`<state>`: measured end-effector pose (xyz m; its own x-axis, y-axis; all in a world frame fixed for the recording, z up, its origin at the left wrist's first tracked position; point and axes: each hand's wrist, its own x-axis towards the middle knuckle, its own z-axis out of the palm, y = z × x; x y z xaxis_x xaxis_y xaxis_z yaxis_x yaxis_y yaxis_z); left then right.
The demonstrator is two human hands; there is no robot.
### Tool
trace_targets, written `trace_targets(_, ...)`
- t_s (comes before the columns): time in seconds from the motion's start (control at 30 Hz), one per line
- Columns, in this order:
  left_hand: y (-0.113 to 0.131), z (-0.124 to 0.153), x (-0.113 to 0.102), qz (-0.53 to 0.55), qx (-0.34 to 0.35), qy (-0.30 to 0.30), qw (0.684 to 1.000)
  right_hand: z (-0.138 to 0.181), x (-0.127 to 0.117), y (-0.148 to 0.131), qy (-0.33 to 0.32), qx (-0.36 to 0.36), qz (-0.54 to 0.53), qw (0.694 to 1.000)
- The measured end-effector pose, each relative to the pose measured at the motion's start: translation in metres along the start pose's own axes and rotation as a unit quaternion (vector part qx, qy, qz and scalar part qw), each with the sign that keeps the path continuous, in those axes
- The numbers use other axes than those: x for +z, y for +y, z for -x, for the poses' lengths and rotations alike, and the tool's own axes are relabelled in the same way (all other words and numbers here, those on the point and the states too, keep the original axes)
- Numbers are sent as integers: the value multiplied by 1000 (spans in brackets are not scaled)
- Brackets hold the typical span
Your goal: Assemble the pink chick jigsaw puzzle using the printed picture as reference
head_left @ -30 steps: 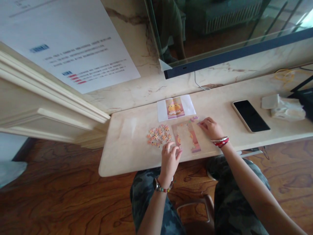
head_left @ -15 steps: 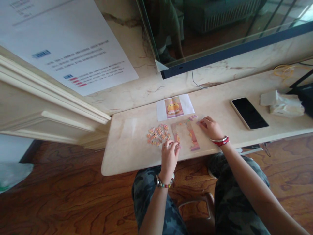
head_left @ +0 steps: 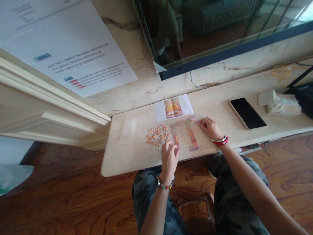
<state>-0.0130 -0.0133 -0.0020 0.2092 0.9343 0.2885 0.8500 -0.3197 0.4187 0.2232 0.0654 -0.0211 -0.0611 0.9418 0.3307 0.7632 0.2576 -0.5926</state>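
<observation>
A small jigsaw board (head_left: 185, 134) lies on the marble ledge (head_left: 127, 156), its border partly filled with pink and orange pieces. A heap of loose pieces (head_left: 157, 134) sits to its left. My left hand (head_left: 169, 156) rests at the board's lower left corner with fingers curled, pinching near the edge; what it holds is too small to make out. My right hand (head_left: 209, 128) is at the board's upper right corner, fingers bent on a small pink piece (head_left: 198, 122). A reference picture (head_left: 173, 107) of a yellow figure lies behind the board.
A black phone (head_left: 247, 113) lies face down to the right, with crumpled white tissue (head_left: 281, 102) and a dark object (head_left: 303, 94) beyond it. A glass panel (head_left: 220, 29) and a printed notice (head_left: 70, 49) stand behind. My knees and a wooden floor are below the ledge.
My left hand has shifted slightly up toward the board's lower left corner. My right hand stays at the upper right corner. The view has drifted a little.
</observation>
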Motion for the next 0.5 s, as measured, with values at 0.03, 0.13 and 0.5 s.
trace_targets(0.03,0,0,0,1,0,-1,1000,0,0,0,0,2,-5,1000)
trace_targets(0.13,1,1,-1,2,-4,-2,1000,2,0,0,-2,2,-10,1000)
trace_targets(0.5,4,8,-10,-29,-18,-6,999,1,-2,-1,-6,-9,-20,1000)
